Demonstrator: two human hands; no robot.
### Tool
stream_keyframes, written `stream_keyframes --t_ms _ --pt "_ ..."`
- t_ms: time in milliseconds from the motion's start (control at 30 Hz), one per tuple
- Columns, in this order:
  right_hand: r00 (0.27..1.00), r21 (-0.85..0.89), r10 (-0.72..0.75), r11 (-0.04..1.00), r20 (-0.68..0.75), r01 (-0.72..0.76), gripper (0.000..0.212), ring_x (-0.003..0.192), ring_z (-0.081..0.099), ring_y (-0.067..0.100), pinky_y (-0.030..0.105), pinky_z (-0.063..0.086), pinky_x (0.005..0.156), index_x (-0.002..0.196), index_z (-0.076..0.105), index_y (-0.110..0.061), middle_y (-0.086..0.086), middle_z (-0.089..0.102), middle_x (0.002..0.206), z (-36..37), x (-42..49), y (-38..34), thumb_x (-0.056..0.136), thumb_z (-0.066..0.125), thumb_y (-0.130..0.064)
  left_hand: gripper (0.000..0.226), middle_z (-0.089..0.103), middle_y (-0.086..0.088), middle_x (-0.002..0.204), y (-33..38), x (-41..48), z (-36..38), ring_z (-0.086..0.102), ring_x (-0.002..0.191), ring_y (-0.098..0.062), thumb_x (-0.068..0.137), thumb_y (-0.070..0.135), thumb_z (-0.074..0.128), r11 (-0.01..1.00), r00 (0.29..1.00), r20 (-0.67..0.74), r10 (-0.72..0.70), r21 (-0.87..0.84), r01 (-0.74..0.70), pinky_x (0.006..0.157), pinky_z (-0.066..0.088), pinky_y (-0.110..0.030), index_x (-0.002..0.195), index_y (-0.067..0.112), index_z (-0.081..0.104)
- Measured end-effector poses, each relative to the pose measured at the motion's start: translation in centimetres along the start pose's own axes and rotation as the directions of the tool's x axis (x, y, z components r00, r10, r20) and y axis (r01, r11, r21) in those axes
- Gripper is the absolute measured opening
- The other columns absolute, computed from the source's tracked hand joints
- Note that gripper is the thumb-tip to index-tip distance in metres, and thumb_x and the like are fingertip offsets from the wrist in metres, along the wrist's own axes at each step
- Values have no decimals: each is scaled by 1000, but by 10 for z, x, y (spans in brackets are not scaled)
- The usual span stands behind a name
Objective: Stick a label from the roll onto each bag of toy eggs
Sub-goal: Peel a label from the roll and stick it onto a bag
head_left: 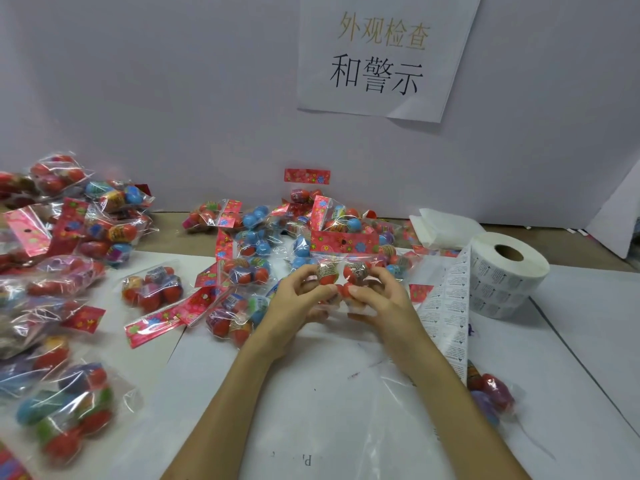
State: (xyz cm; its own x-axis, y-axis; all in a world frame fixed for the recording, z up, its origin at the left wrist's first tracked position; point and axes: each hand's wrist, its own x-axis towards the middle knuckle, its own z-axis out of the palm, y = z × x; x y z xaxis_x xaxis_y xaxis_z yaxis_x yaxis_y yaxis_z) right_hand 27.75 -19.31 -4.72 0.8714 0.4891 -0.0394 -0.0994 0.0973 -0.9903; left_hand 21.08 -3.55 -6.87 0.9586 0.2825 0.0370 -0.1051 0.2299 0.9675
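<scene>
Both my hands hold one clear bag of red toy eggs (341, 271) upright above the white table, its red flowered header card pointing away from me. My left hand (298, 303) grips the bag's left side, thumb against a red egg. My right hand (377, 296) grips its right side. The white label roll (509, 271) stands at the right. A loose strip of printed labels (450, 306) trails from the roll down toward my right forearm. I cannot tell whether a label sits on the held bag.
Several bags of eggs lie heaped behind my hands (263, 244) and in a bigger pile at the left (62, 265). One bag (491, 393) lies at the right by my forearm. A paper sign (381, 57) hangs on the white back wall. Folded white paper (446, 226) lies behind the roll.
</scene>
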Motion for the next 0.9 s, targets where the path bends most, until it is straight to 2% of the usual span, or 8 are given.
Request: stream_keyframes --t_ms 100,267,400,533,633,700,800,900 --pt "999 31 8 999 46 -9 35 96 74 29 40 60 83 123 62 -11 16 74 111 0 -1 1 90 69 -2 30 71 -10 89 1 1 -1 68 77 -23 80 11 73 1000 1000 10 -15 -27 16 70 58 -37 109 7 66" --pt "996 42 -28 999 83 24 42 84 74 24 29 59 71 119 63 -11 14 75 93 0 0 3 84 67 13 38 72 -10 87 -2 1 -2 67 76 -20 72 5 65 1000 1000 28 -7 2 6 68 56 -29 110 -2 62" --pt "996 -50 -80 995 50 83 38 78 71 18 29 59 69 112 65 -9 5 74 85 -1 1 -1 83 66 15 42 74 -16 92 -4 3 -2 69 84 -27 65 13 76 999 1000 11 2 41 -3 74 58 -37 104 2 67" --pt "991 -81 -134 988 -2 134 17 76 68 17 34 60 68 99 71 -17 4 71 86 -8 1 -5 87 75 -6 29 79 -14 100 -1 1 5 77 87 -31 75 22 86 995 1000 27 8 103 -11 76 60 -44 101 21 74" --pt "994 -30 -83 996 -77 80 15 76 70 17 38 58 71 86 75 -21 0 72 80 -12 0 -8 83 80 -35 25 79 -12 99 0 -1 10 78 84 -29 84 10 83 989 999 37 4 147 -10 53 59 -30 106 14 71" --pt "988 -88 -90 993 -125 80 10 82 73 18 43 60 83 89 77 -22 0 75 82 -14 2 -5 88 78 -32 28 79 -11 99 2 -3 12 77 82 -29 86 4 79 986 999 36 1 167 -7 48 54 -24 111 11 68" --pt "988 -155 -100 985 -115 81 4 90 74 20 46 60 88 92 77 -26 -1 77 86 -13 1 -4 90 76 -28 33 79 -9 103 3 -3 12 77 90 -29 87 0 76 983 999 50 -3 184 -6 59 58 -29 116 13 65" --pt "991 -173 -82 983 -109 62 3 89 75 22 42 62 81 92 78 -24 2 78 86 -14 1 -4 90 76 -27 34 79 -11 97 2 -2 11 76 87 -28 86 -8 74 988 997 74 -13 156 1 71 61 -33 114 7 62"
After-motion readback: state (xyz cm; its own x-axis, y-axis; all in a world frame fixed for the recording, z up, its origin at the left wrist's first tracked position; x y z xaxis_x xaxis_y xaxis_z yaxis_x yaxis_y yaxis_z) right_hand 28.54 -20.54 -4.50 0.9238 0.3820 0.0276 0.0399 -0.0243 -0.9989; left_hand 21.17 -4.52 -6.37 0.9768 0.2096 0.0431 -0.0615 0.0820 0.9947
